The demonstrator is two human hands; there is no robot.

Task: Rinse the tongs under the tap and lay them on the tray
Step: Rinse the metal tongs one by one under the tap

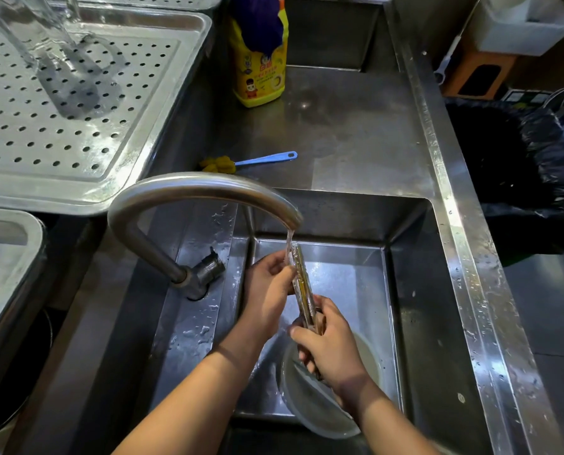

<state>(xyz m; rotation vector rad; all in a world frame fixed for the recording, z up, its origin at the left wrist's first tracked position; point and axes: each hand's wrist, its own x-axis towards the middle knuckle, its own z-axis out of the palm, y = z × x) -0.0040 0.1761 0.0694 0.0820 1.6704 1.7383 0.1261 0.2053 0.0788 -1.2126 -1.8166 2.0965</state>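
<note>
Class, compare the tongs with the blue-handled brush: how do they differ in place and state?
The tongs are held by both hands, left hand and right hand, under running water; the brush lies untouched on the counter. The tongs point up towards the tap; the brush lies flat. Both are long and thin.

Sink (415, 290): brushed steel, wet, beaded with droplets. Tap (188, 192): smooth satin metal, dull sheen. Tongs (302, 284): shiny metal, wet under the stream. Tray (77, 103): perforated bright steel, glossy rim. Tabletop (356, 133): matt steel, smeared. Bottle (261, 70): glossy yellow plastic. Brush (267, 158): blue plastic handle. Bin liner (536, 165): crinkled black plastic, slight gloss.
</note>
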